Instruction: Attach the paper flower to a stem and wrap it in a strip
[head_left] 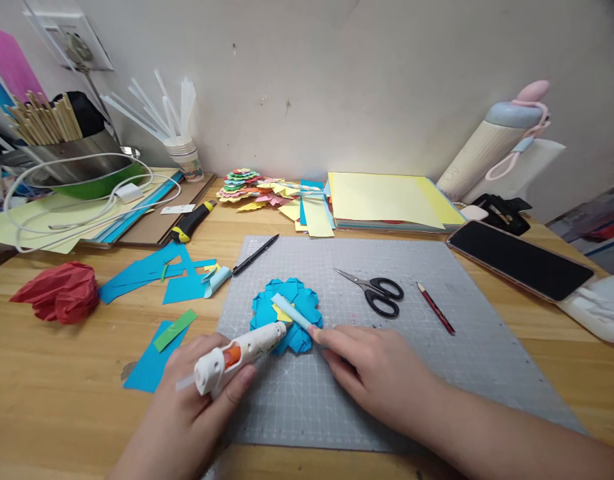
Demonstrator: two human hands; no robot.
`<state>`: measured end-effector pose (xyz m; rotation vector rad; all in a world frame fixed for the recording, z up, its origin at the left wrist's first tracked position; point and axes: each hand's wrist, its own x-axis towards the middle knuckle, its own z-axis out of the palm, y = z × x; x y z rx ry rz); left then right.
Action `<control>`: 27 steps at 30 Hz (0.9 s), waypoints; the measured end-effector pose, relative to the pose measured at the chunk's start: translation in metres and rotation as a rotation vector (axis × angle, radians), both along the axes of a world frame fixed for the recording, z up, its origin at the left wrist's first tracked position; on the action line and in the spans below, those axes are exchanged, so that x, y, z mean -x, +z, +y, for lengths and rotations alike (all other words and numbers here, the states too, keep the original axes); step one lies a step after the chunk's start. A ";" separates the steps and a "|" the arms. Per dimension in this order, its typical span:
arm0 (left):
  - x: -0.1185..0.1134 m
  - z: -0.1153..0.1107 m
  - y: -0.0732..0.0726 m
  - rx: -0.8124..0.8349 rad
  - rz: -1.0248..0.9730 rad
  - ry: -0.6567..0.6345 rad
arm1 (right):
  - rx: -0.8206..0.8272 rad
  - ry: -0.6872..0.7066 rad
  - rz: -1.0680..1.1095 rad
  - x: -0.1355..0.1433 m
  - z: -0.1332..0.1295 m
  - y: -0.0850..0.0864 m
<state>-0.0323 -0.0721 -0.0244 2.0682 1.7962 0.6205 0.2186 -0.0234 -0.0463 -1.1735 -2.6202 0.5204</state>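
A white hot glue gun (257, 343) with an orange part inside is gripped in my left hand (207, 380). Its nozzle points at the middle of a blue paper flower (261, 307), which lies flat on the grey cutting mat (377, 400). Between the fingertips of my right hand (371, 360) is one end of a light blue rolled paper strip (291, 310). That strip slants across the flower, over a yellow paper piece (285, 315) at its centre. Whether the nozzle touches the paper I cannot tell.
Black-handled scissors (381, 293), a dark red pencil (435, 308) and a black pen (257, 254) lie on the mat. Blue paper scraps (149, 273), crumpled red paper (61, 293) and a yellow-black cutter (193, 222) are left. A phone (521, 260) lies right.
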 end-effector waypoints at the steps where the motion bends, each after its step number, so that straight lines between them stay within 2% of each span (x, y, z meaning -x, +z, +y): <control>1: 0.000 0.000 0.000 0.008 0.004 0.017 | 0.000 0.003 -0.002 0.000 0.000 0.000; 5: 0.001 -0.001 -0.001 0.035 -0.002 0.055 | 0.001 0.006 0.007 0.000 0.001 0.000; 18: 0.003 0.000 -0.002 0.056 -0.002 0.047 | 0.010 0.004 0.011 0.000 0.001 -0.001; 27: 0.003 -0.002 0.002 -0.096 0.090 0.006 | 0.009 0.004 0.015 -0.001 0.001 -0.001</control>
